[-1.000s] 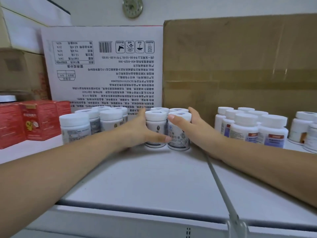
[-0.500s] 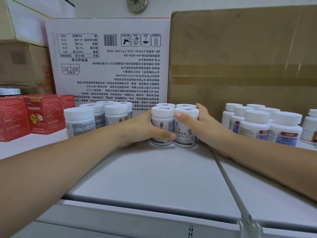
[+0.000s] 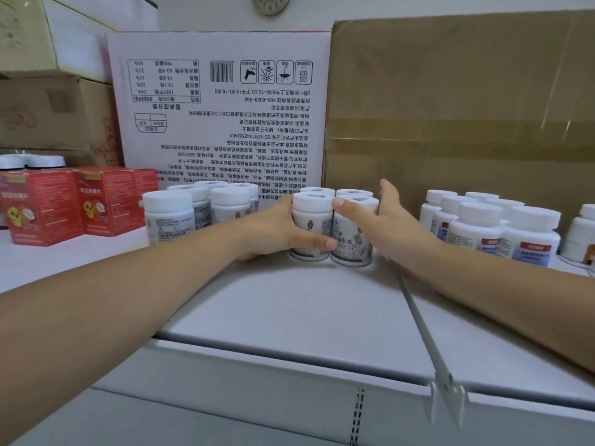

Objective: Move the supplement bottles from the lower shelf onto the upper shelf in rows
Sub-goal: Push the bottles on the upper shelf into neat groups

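Left hand [image 3: 273,233] grips, right hand [image 3: 396,230] presses straight-fingered, squaring middle bottles [image 3: 312,217] at 12 o'clock on shelf [image 3: 289,300]; side groups [image 3: 167,214] at 10 and 2 look placed, lower shelf unseen.

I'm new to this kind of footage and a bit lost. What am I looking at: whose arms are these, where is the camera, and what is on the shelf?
There is no machine here. A person works with bare hands, and the single camera sits on their head, looking forward and down. On the white shelf, the left hand grips the left front bottle, thumb curled across its label. The right hand lies against the right front bottle, thumb at its cap, fingers straight. Beside them stand a left bottle group, a right bottle group and red boxes. Behind are a printed white carton and a brown carton.
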A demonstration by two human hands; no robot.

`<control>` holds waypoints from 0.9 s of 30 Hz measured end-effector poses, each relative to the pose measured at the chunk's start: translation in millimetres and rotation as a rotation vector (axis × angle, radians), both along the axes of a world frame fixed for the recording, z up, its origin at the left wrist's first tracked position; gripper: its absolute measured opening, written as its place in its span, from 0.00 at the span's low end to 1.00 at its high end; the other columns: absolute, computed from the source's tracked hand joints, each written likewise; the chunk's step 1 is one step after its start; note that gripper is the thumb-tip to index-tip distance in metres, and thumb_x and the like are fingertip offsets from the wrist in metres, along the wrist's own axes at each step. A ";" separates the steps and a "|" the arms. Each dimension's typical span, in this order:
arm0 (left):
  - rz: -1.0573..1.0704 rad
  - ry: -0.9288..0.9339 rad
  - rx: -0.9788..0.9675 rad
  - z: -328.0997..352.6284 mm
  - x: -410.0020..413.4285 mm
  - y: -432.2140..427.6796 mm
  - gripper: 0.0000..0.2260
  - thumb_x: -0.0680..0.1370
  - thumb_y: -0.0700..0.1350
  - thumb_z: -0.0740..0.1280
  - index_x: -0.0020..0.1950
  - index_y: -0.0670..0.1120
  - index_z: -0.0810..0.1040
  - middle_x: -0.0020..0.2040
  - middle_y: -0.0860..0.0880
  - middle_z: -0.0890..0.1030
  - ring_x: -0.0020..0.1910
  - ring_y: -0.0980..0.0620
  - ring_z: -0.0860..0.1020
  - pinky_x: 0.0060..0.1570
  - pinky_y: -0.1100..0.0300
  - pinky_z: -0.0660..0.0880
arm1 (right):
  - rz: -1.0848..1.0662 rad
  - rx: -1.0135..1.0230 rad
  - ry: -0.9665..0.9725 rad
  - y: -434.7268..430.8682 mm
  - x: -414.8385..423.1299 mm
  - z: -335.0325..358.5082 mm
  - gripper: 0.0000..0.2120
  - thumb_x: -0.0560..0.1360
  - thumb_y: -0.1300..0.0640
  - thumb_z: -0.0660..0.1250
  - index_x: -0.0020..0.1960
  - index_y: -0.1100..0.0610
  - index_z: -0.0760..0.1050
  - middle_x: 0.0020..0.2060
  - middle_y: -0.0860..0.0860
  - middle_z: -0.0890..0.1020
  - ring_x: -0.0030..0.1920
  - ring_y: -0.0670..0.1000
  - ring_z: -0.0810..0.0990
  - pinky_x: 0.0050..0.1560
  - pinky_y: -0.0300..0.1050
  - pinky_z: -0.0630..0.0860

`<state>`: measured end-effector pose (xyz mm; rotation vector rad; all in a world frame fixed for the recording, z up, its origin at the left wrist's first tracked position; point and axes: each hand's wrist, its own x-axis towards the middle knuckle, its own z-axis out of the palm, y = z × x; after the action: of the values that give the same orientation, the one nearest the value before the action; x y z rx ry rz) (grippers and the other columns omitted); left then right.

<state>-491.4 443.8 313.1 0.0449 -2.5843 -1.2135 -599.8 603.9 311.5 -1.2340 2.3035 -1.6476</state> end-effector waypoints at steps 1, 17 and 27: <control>0.086 -0.015 -0.049 2.8 3.0 -0.8 0.43 0.59 0.60 0.82 0.70 0.51 0.68 0.62 0.54 0.81 0.62 0.53 0.78 0.66 0.51 0.71 | -0.033 -0.024 0.023 2.5 3.9 4.9 0.50 0.73 0.37 0.67 0.80 0.54 0.40 0.79 0.49 0.52 0.77 0.51 0.57 0.73 0.46 0.59; 0.298 0.025 -0.355 86.9 130.6 -79.4 0.59 0.53 0.66 0.80 0.78 0.53 0.57 0.73 0.55 0.68 0.71 0.56 0.67 0.72 0.54 0.62 | 0.146 -0.167 -0.075 -106.0 105.5 66.5 0.44 0.68 0.29 0.61 0.78 0.49 0.57 0.76 0.48 0.63 0.73 0.53 0.63 0.65 0.56 0.61; 0.150 -0.010 -0.073 34.5 117.6 -143.0 0.69 0.47 0.72 0.75 0.78 0.58 0.41 0.80 0.54 0.53 0.76 0.53 0.59 0.74 0.48 0.60 | -0.023 -0.070 -0.126 -160.1 96.1 10.7 0.48 0.71 0.32 0.65 0.80 0.51 0.47 0.79 0.51 0.57 0.76 0.54 0.60 0.73 0.57 0.61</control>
<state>-373.8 300.8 347.6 0.2266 -2.5788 -1.0682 -503.8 443.8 322.1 -1.0857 2.2122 -1.7730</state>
